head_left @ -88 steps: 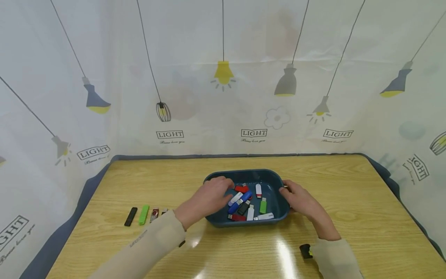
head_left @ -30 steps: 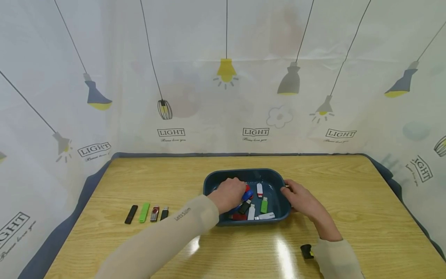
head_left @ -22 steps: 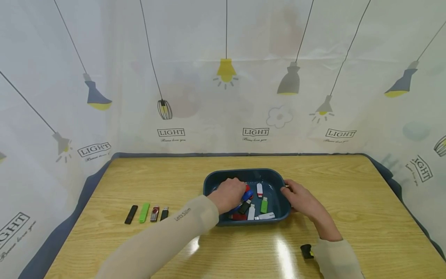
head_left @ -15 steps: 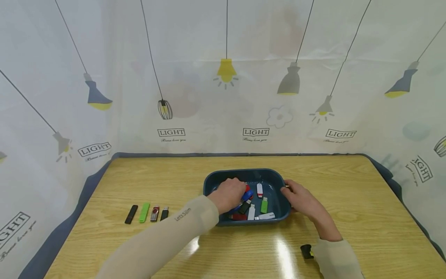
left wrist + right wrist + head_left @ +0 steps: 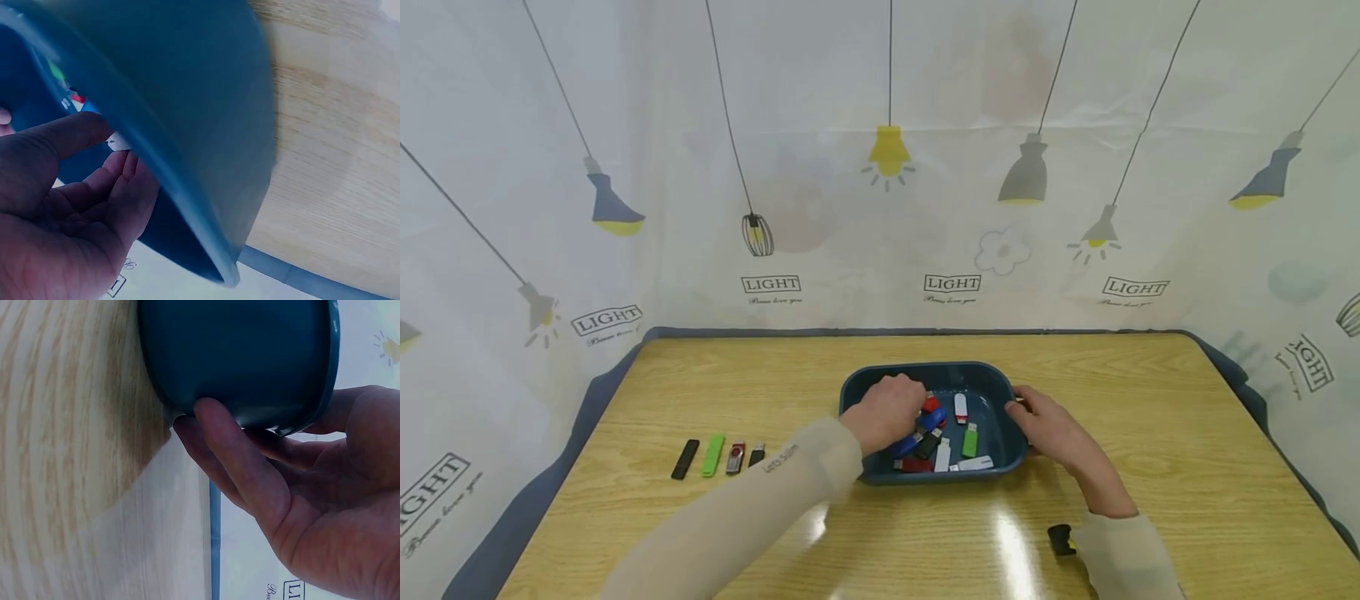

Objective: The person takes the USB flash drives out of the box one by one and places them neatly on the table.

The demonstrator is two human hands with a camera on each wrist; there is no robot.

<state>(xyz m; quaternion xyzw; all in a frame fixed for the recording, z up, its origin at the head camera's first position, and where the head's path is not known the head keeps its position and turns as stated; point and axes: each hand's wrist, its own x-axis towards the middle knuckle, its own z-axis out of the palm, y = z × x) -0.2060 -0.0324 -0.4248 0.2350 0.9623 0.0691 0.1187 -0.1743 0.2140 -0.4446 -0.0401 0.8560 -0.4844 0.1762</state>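
Observation:
A dark teal plastic tray stands on the table with several USB flash drives in it. My left hand is over its left part and, in the left wrist view, pinches a white USB flash drive between thumb and fingers. From the head, the hand hides that drive. To its right lie a blue flash drive, a red one and a black one. My right hand grips the tray's right rim, thumb at the edge and fingers against the outer wall.
Left of the tray, a row of flash drives lies on the wooden table: black, green, red and silver, and black. A black and yellow object sits at the right wrist.
My left hand reached further right into the tray, took hold of the white flash drive, and has just shifted slightly left and up. The right hand stays on the rim.

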